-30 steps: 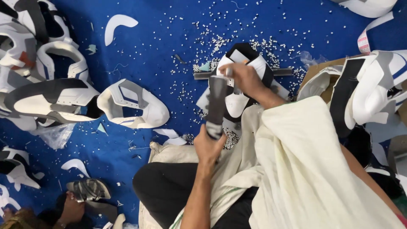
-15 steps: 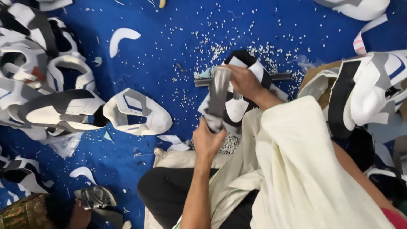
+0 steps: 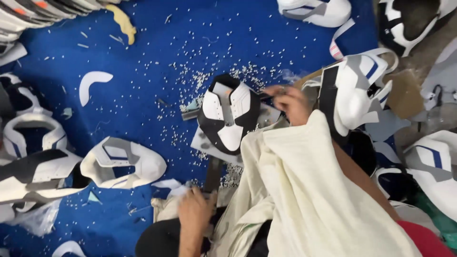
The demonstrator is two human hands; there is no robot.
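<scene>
— Left hand?
— Grip closed around a dark strap, low in view, near the lap.
— Right hand?
— Resting beside a black-and-white shoe upper on the blue floor; grip blurred, cannot tell. White scraps scattered around; another upper well left.

A blue mat covers the floor, strewn with small white punch scraps that lie thickest near the middle. Loose white crescent offcuts and a yellow scrap lie on it. Finished white-and-black shoe uppers crowd the left edge (some overlapping), with more heaped along the right. The light is even, casting soft shadows.
</scene>
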